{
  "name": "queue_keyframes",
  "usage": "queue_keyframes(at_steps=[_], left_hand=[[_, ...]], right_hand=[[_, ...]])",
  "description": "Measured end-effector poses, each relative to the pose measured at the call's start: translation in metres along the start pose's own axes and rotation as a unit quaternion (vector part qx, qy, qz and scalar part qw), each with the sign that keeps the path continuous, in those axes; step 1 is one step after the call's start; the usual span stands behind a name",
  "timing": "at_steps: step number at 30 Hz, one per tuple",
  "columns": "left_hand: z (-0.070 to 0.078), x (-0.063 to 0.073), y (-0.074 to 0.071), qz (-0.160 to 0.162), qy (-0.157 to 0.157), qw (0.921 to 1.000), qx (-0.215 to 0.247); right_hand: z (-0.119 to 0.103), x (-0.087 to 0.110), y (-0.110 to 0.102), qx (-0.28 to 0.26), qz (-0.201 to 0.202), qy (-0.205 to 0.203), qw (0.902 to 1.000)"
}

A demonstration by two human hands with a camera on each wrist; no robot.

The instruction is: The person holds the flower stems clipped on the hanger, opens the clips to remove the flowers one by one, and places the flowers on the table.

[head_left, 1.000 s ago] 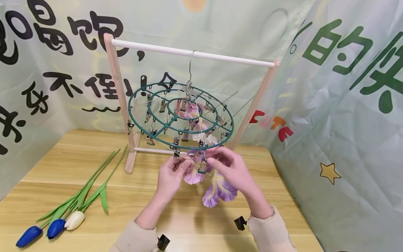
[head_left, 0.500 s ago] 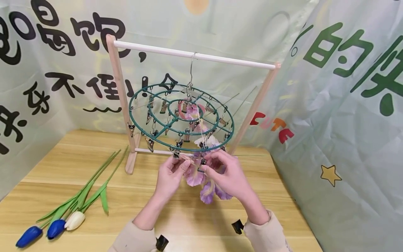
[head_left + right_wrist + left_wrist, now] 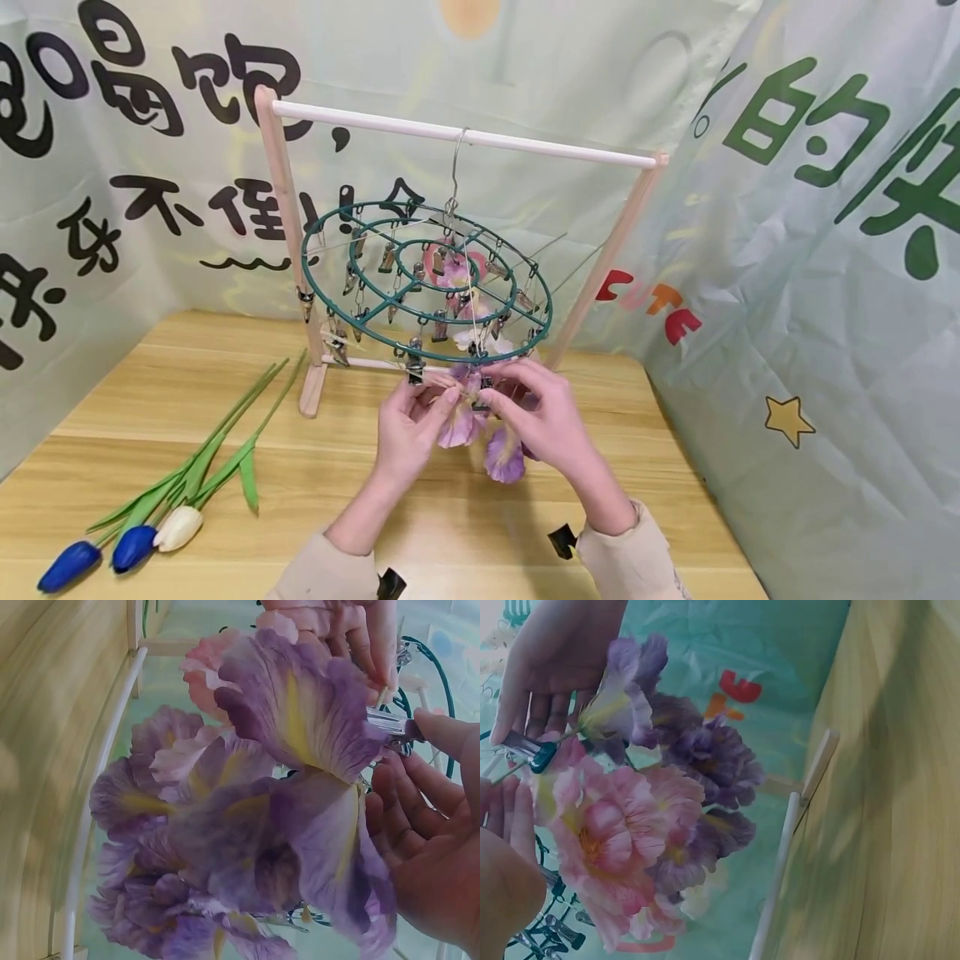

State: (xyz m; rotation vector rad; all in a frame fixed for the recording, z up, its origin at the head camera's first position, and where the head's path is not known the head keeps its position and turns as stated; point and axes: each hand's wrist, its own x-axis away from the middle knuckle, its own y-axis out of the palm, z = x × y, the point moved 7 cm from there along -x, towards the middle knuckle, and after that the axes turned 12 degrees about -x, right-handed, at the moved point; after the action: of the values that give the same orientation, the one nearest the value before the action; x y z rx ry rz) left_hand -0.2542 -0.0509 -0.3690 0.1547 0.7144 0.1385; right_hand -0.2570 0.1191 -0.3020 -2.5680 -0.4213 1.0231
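Note:
A round green clip hanger (image 3: 303, 254) hangs by its hook, metal clips dangling from its rings. My right hand (image 3: 551, 417) pinches one front clip (image 3: 531, 750) between thumb and fingers. Close on the left, my left hand (image 3: 408, 429) pinches a thin flower stem (image 3: 383, 696) whose end lies at the clip's mouth. Purple iris-like blooms (image 3: 300, 712) with yellow centres hang below and behind the hands. Pink blooms (image 3: 604, 825) cluster beside them in the left wrist view. In the head view the hands and hanger partly cover these flowers.
A wooden rack with a white top bar (image 3: 375, 122) carries the hanger. Two blue tulips (image 3: 69, 567) and a white tulip (image 3: 178, 528) lie on the table at left. Printed cloth (image 3: 825, 333) encloses the back and sides.
The right hand has shifted slightly left with the clip, closer to the left hand. The lower purple bloom has swung, and the hanger has turned a little.

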Motion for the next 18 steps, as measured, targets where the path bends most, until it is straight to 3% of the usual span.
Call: queue_keyframes(at_steps=[4,18], left_hand=[[0.0039,0.0007,0.0006,0.008,0.036,0.9992,0.015],[0.0104,0.0008,0.0007,0.026,0.071,0.9968,0.025]], right_hand=[[0.002,-0.0002,-0.0023,0.0,0.004,-0.01,0.9999],[-0.0007,0.0013,-0.0032,0.012,0.018,-0.052,0.9984]])
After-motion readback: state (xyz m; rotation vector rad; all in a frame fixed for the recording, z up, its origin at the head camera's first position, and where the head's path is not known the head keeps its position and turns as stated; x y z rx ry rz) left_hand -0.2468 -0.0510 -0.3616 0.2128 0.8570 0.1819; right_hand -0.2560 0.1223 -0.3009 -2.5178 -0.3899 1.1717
